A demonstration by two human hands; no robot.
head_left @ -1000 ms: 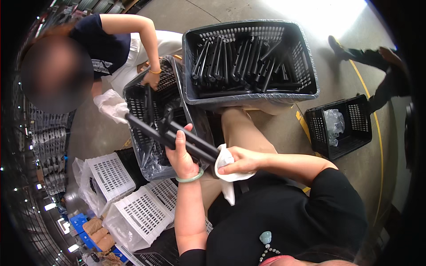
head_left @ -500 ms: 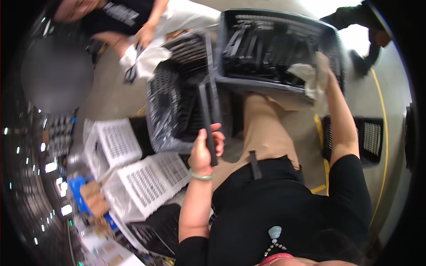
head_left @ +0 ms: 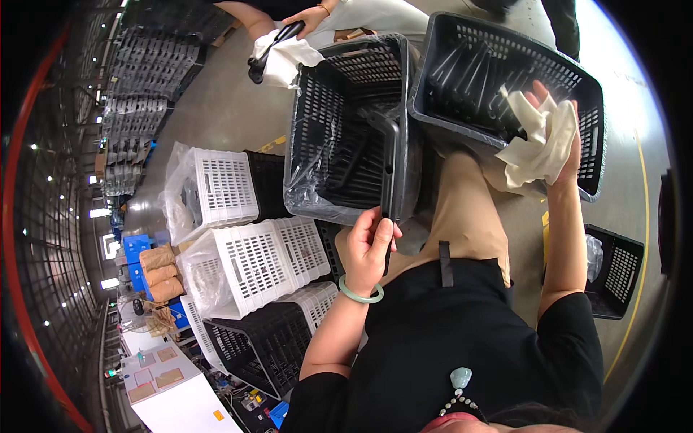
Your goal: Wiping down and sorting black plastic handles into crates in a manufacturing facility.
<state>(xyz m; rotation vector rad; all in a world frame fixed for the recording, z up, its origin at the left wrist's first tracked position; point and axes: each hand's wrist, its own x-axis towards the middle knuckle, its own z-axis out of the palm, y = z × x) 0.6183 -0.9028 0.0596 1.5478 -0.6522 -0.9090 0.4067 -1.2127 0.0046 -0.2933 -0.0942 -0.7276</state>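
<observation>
My left hand (head_left: 369, 249) is closed around the lower end of a long black bar (head_left: 390, 169), which stands nearly upright. The bar has a small hole partway along and a bent upper end. It overlaps the side of a black crate (head_left: 303, 137) lined with clear plastic, where several dark bars lie. My right hand (head_left: 569, 162) grips a crumpled white cloth (head_left: 538, 141) at the right end of a second black crate (head_left: 455, 133). Several black bars (head_left: 469, 76) lie in that crate. The cloth hides part of my right fingers.
Across from me, a co-worker's hand (head_left: 312, 18) holds a white cloth (head_left: 292, 61) around a black part. White perforated crates (head_left: 260, 263) stand at the left with a black crate (head_left: 267, 339) below them. Another black crate (head_left: 621, 278) sits on the floor at the right.
My view has shifted, and the crates now appear lower and farther right. My left hand still holds the bar, now more upright. The cloth in my right hand is more spread out.
</observation>
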